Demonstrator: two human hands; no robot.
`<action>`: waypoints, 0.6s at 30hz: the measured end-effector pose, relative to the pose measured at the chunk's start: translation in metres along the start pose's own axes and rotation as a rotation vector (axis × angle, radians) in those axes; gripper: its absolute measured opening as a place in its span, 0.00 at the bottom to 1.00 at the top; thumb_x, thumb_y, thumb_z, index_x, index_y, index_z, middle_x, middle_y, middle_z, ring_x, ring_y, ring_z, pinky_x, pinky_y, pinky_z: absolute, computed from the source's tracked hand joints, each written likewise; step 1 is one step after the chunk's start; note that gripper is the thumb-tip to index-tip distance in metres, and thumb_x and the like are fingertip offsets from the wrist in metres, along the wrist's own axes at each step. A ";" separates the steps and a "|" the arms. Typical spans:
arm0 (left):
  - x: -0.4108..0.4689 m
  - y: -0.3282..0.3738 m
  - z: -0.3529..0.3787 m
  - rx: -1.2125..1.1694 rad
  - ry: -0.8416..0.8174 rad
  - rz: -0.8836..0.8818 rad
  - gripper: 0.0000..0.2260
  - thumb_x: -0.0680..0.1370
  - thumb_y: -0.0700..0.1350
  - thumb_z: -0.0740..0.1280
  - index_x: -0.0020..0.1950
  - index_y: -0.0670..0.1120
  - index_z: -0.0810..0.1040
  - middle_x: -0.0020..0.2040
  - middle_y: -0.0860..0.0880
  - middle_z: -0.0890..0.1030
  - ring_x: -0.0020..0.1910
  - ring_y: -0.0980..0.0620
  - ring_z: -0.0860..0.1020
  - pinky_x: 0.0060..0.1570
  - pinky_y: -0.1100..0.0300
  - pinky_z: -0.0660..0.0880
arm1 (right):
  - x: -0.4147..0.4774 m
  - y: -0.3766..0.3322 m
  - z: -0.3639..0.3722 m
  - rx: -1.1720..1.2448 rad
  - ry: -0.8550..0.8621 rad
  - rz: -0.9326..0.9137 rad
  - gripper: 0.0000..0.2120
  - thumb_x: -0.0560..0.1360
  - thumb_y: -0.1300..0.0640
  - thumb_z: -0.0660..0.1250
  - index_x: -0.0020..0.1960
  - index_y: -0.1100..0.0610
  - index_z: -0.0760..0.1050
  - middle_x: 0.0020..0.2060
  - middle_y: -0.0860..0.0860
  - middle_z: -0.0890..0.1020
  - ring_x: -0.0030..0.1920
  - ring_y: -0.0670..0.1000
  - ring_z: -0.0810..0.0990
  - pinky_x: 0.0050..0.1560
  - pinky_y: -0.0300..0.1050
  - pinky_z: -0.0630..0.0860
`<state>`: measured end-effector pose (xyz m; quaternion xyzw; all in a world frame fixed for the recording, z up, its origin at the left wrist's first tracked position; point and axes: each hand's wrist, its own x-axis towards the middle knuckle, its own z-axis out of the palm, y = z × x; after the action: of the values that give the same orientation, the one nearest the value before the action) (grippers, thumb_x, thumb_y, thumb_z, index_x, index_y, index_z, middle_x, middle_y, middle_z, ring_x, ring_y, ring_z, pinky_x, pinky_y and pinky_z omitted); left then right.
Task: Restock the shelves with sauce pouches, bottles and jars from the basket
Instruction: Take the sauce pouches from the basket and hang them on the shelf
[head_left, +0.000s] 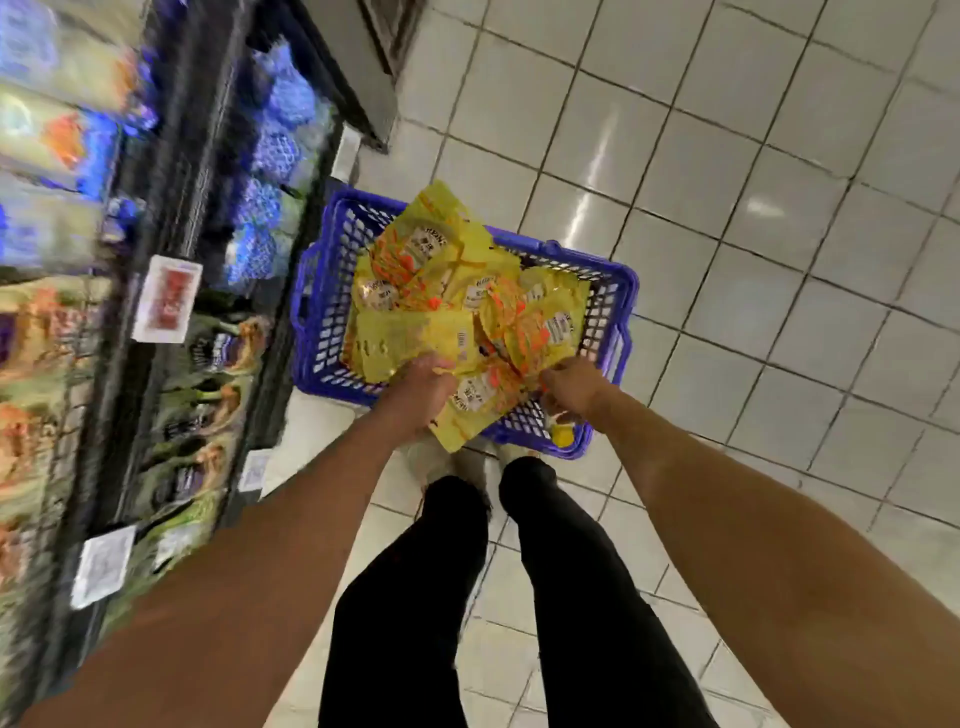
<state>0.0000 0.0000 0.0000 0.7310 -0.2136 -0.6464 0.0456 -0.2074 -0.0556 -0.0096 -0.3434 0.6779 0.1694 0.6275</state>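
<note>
Both hands, left hand (422, 391) and right hand (570, 387), grab yellow sauce pouches (441, 306) piled in a blue basket (615, 291) on the floor.

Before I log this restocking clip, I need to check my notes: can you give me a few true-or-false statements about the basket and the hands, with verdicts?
1. The blue plastic lattice basket stands on the white tiled floor. True.
2. The basket holds only glass jars. False: flat yellow sauce pouches are piled in it.
3. The left hand hangs empty. False: it grips pouches at the basket's near edge.
4. The right hand also grips pouches. True.
</note>
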 end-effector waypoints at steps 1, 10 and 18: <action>0.014 0.003 0.005 0.021 0.020 0.010 0.08 0.80 0.41 0.63 0.58 0.46 0.78 0.59 0.38 0.78 0.54 0.41 0.78 0.55 0.49 0.75 | 0.012 0.003 0.002 0.031 0.000 0.014 0.10 0.80 0.58 0.61 0.42 0.61 0.74 0.38 0.60 0.77 0.36 0.56 0.76 0.39 0.50 0.76; 0.118 0.034 0.051 0.079 0.248 0.083 0.16 0.78 0.49 0.66 0.65 0.47 0.77 0.57 0.47 0.80 0.52 0.45 0.78 0.51 0.52 0.74 | 0.096 0.029 0.017 0.462 0.144 0.139 0.14 0.79 0.52 0.67 0.57 0.62 0.74 0.46 0.60 0.80 0.46 0.58 0.79 0.35 0.45 0.72; 0.163 0.038 0.085 0.033 0.424 0.060 0.26 0.72 0.52 0.74 0.63 0.39 0.76 0.60 0.41 0.81 0.58 0.41 0.80 0.55 0.49 0.78 | 0.143 0.028 0.038 0.765 0.026 0.329 0.32 0.78 0.38 0.65 0.72 0.59 0.68 0.63 0.59 0.79 0.57 0.62 0.80 0.56 0.59 0.80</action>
<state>-0.0797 -0.0768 -0.1520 0.8446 -0.2316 -0.4729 0.0965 -0.1948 -0.0469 -0.1596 0.0254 0.7457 -0.0009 0.6658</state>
